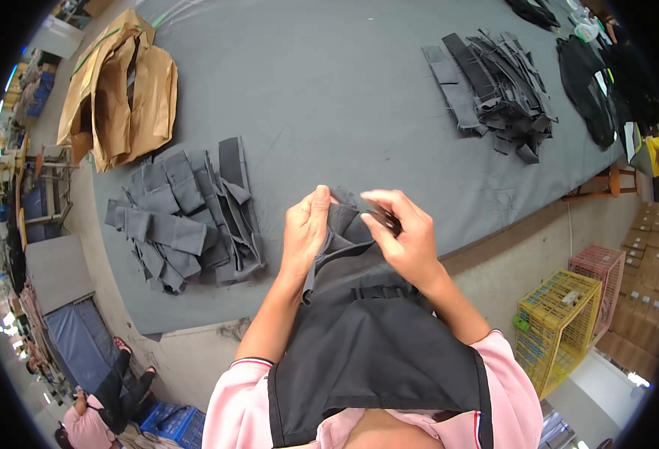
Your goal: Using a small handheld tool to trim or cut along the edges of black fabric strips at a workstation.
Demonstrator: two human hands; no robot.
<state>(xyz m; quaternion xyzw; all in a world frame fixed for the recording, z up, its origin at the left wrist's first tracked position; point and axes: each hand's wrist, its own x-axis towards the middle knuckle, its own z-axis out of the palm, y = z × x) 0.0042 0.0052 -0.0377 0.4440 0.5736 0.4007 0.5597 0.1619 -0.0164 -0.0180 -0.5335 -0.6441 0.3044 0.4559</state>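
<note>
My left hand is closed on a dark grey fabric strip, which it holds up at the near edge of the table, with part of the strip hanging down in front of my black apron. In my right hand is a small dark pair of thread snips, partly hidden by the fingers. Their tips lie close to the strip's upper edge, where loose threads stick out. To the left lies a heap of folded grey fabric strips. Another pile of frayed grey strips rests at the far right.
Grey cloth covers the wide table. An opened brown paper bag stands at its left edge, and black garments lie at the right. Yellow wire crates stand on the floor at right. Another person sits at lower left.
</note>
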